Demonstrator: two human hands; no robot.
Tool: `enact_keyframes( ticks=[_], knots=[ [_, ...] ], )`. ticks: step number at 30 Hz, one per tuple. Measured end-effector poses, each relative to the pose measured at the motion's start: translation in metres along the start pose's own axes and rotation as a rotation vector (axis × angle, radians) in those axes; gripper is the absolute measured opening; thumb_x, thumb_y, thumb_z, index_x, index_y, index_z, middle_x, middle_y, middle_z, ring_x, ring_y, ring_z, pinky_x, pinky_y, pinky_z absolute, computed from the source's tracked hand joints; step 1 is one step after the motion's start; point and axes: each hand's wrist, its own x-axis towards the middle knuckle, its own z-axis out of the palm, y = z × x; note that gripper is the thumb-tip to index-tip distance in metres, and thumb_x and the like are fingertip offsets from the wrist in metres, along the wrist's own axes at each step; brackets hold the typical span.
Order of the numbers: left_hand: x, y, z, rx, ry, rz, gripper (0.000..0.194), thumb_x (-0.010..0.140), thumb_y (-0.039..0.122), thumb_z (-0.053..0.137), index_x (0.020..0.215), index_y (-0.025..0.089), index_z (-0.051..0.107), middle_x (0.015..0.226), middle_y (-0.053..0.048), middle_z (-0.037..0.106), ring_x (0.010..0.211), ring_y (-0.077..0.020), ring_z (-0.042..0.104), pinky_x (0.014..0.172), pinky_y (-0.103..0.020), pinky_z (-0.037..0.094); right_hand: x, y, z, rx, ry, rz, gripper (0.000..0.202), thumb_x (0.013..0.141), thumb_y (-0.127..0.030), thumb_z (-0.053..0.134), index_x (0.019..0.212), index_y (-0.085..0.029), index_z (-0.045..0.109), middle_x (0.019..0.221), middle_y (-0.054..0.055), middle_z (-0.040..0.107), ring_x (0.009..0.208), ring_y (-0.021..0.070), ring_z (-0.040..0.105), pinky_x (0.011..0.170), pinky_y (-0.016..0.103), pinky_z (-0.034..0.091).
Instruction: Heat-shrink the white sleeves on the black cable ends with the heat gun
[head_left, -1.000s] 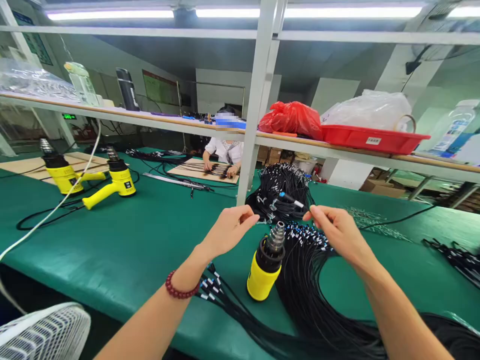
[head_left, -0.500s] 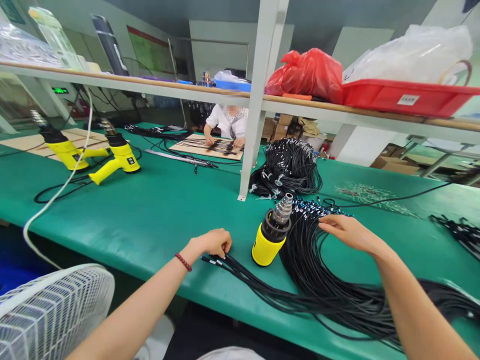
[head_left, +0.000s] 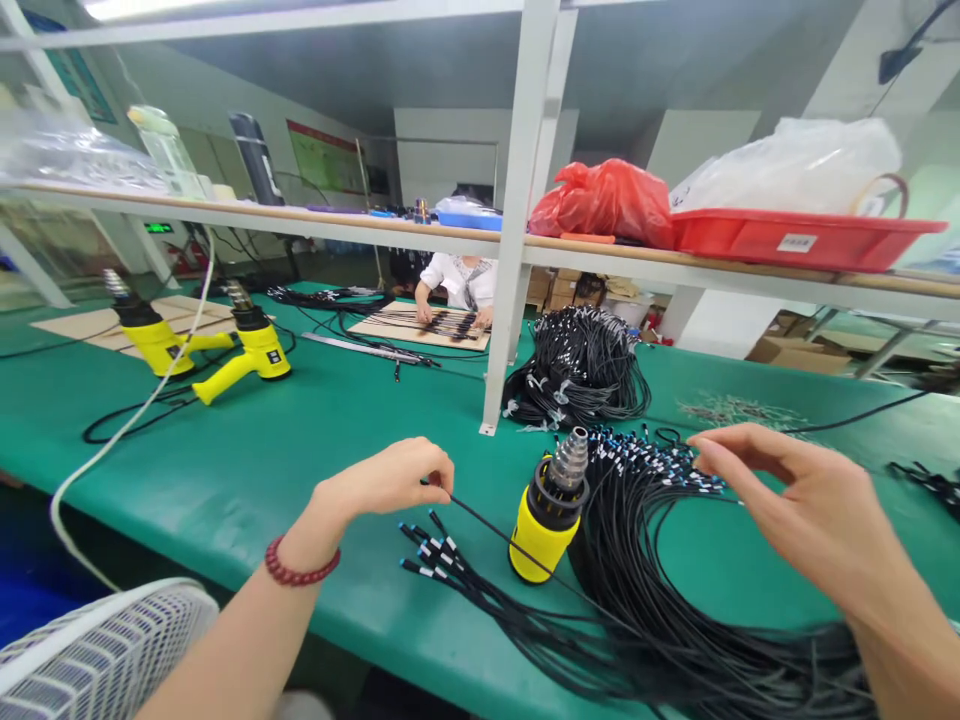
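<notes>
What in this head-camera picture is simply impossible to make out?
- Head view: what the left hand pinches; its curled fingers cover the end of the thin black cable.
- Whether the right hand touches the blue-tipped black cable loop; its fingers block that spot.
- The white label on the red plastic tray: too small to read.
- The seated person's work on the cardboard sheet: too far away.

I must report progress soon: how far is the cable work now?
Looks done: a few cables lie left of the heat gun. In hand: left hand pinches one cable; right hand hovers over the big bundle, apparently what remains.
</notes>
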Motion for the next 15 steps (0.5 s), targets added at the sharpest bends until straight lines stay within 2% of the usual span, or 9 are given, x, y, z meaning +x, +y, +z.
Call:
enact_keyframes(
  ticks=[3, 6, 9, 12, 15],
  knots=[
    [-0.014, 0.041, -0.025, 0.063, 0.087, 0.11, 0.018, 0.093, 0.026, 0.046, 0.084, 0.023, 0.061, 0.085, 0.003, 0.064, 0.08, -0.0147, 0.052, 0.075, -0.024, 0.034, -0.014, -0.031, -0.007, 0.073, -0.001, -0.142, 0.024, 0.084, -0.048, 0.057, 0.085, -0.026, 0.067, 0.084, 0.0, 0.068, 0.073, 0.0174, 0.063, 0.068, 0.026, 0.05],
    [-0.023, 0.088, -0.037, 0.166, 0.189, 0.264, 0.019, 0.097, 0.029, 0.041, 0.087, 0.023, 0.056, 0.083, 0.003, 0.062, 0.078, -0.0149, 0.051, 0.082, -0.027, 0.033, -0.028, -0.062, -0.005, 0.172, -0.141, -0.344, 0.018, 0.085, -0.04, 0.059, 0.097, -0.027, 0.065, 0.094, 0.002, 0.068, 0.082, 0.0182, 0.064, 0.068, 0.023, 0.052],
    [-0.023, 0.124, -0.041, 0.291, 0.261, 0.405, 0.018, 0.097, 0.029, 0.041, 0.088, 0.022, 0.055, 0.08, 0.001, 0.062, 0.077, -0.0159, 0.053, 0.085, -0.031, 0.032, -0.035, -0.086, 0.001, 0.271, -0.317, -0.426, 0.023, 0.087, -0.039, 0.053, 0.104, -0.025, 0.061, 0.095, 0.006, 0.067, 0.081, 0.02, 0.064, 0.066, 0.025, 0.053],
    [-0.016, 0.139, -0.041, 0.336, 0.339, 0.476, 0.02, 0.098, 0.026, 0.04, 0.089, 0.02, 0.056, 0.081, 0.001, 0.062, 0.077, -0.016, 0.053, 0.083, -0.032, 0.033, -0.032, -0.098, 0.006, 0.319, -0.496, -0.369, 0.019, 0.092, -0.035, 0.04, 0.09, -0.023, 0.055, 0.078, 0.004, 0.063, 0.062, 0.0162, 0.057, 0.056, 0.025, 0.048],
    [-0.008, 0.138, -0.041, 0.258, 0.42, 0.448, 0.023, 0.099, 0.027, 0.036, 0.098, 0.021, 0.058, 0.088, 0.001, 0.064, 0.08, -0.0152, 0.056, 0.083, -0.031, 0.036, -0.022, -0.097, 0.007, 0.296, -0.484, -0.276, 0.024, 0.097, -0.033, 0.033, 0.081, -0.021, 0.047, 0.074, 0.003, 0.057, 0.062, 0.014, 0.05, 0.059, 0.024, 0.044]
  ],
)
